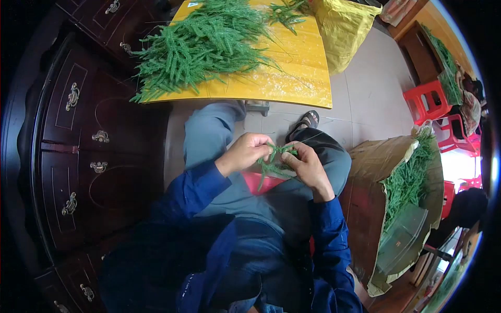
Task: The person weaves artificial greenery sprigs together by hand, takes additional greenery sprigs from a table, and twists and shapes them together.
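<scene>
Above my lap, both hands hold one green artificial plant sprig (270,167) whose thin fronds hang down between them. My left hand (247,151) pinches its left side with thumb and fingertips. On the other side, my right hand (308,163) is closed on the sprig, thumb against forefinger. A thin stem sticks out up and to the right from there. Below the hands, a pink-red seat edge (261,182) shows between my legs. Beyond my knees, a large pile of similar green sprigs (198,49) lies on a yellow board table (297,73).
To my right stands an open cardboard box (365,172) filled with green sprigs (409,182). A yellow sack (344,31) is beside the table's far right. Red stools (425,101) stand further right. A dark wooden cabinet (115,156) with metal handles lines the left.
</scene>
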Demonstrator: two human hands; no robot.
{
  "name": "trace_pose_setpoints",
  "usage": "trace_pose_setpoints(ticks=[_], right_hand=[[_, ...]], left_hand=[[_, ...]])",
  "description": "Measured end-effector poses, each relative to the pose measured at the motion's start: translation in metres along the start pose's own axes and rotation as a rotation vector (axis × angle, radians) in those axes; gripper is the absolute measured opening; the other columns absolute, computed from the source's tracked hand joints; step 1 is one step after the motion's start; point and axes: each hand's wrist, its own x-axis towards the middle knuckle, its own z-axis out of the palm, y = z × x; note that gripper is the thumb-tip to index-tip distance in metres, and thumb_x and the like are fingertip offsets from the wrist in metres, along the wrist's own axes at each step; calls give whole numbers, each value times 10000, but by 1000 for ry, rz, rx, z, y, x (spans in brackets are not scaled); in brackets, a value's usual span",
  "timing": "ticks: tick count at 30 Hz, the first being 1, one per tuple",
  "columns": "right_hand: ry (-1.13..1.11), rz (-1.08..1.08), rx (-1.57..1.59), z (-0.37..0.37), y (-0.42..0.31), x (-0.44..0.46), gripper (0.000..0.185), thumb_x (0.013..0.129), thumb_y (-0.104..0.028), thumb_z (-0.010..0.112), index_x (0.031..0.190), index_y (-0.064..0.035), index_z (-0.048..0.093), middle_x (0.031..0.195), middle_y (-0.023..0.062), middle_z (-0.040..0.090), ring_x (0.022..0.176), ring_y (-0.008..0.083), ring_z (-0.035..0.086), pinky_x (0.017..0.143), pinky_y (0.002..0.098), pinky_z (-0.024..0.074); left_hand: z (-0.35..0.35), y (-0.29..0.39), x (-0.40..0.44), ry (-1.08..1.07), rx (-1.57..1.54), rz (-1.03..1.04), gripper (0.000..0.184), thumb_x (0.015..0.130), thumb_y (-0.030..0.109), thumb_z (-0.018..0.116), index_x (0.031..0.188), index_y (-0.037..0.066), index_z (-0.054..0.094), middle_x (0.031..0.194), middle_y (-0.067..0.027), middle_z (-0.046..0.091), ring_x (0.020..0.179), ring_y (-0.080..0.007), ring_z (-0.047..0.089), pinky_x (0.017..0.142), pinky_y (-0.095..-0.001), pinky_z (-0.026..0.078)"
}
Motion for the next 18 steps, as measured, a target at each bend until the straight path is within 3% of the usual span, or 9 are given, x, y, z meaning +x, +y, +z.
trace_pose_setpoints(ticks=[4, 7, 10, 13, 18], right_hand=[[4, 8, 109, 2, 8, 5, 156, 959, -120, 622, 1074, -15, 609, 915, -4, 630, 832, 67, 567, 754, 239, 478], [15, -21, 173, 4, 13, 9, 159, 963, -140, 628, 1066, -19, 617, 919, -3, 636, 829, 70, 571, 754, 232, 476], [114, -139, 165, 13, 3, 6, 210, 940, -180, 658, 1040, 1, 625, 848, 10, 640, 752, 65, 570, 675, 237, 477], [113, -67, -106, 13, 0, 2, 233, 913, -224, 686, 974, -1, 652, 771, 10, 640, 694, 66, 563, 636, 246, 480], [82, -39, -180, 5, 6, 4, 220, 887, -212, 671, 898, 7, 665, 672, 8, 613, 644, 74, 539, 595, 267, 463]], left_hand=[[3, 6, -1, 93, 106, 19, 150, 951, 94, 549, 981, -23, 639, 787, -14, 633, 742, -69, 589, 700, -244, 490], [4, 4, -1, 107, -20, 59, 130, 937, 94, 573, 926, -12, 646, 744, -8, 648, 708, -68, 595, 662, -254, 491], [4, -1, 1, 165, -79, 91, 131, 946, 94, 577, 920, -16, 643, 749, -24, 654, 712, -77, 610, 662, -255, 503], [0, -3, 1, 118, 11, 80, 165, 980, 123, 558, 998, -23, 635, 812, -39, 660, 750, -94, 620, 714, -260, 517], [-3, 3, 0, 87, -24, 110, 166, 977, 119, 568, 875, -3, 615, 756, -31, 649, 732, -86, 608, 691, -256, 501]])
